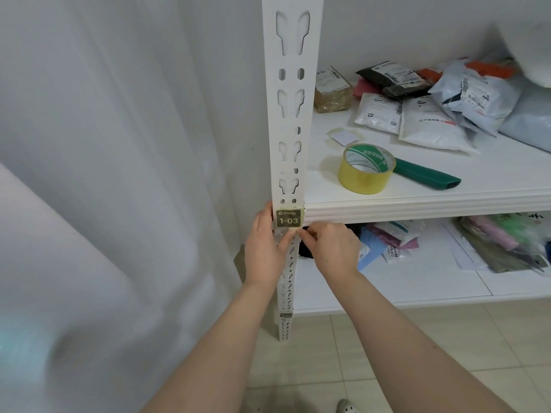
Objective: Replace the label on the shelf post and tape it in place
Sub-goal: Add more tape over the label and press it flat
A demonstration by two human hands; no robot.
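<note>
A white perforated metal shelf post runs top to bottom through the middle of the view, punched with keyhole slots and small oval holes. On it, level with the front edge of the upper shelf, sits a small square label: dark olive with a pale border, printed "1-03" in large light digits beneath a small logo and a line of characters too small to read. Glossy tape seems to cover it.

The left hand wraps the post's left side just below and beside the label, its thumb pressed on the post face directly under the label's lower edge. The right hand comes in from the right, its fingertips pinched together against the post at the label's lower right corner, touching the left thumb. Whether they grip a tape end is not visible.

On the upper shelf, a smooth white board with a ribbed front edge, stands a roll of yellowish packing tape with a green and white printed core; its writing is illegible. A dark green flat handle-like tool lies touching it on the right. Behind the roll lies a small pale paper square. Farther back sit plastic mailer parcels bearing barcoded shipping labels. More parcels fill the lower shelf. A second, tiny label shows lower on the post. Beige floor tiles lie below.
</note>
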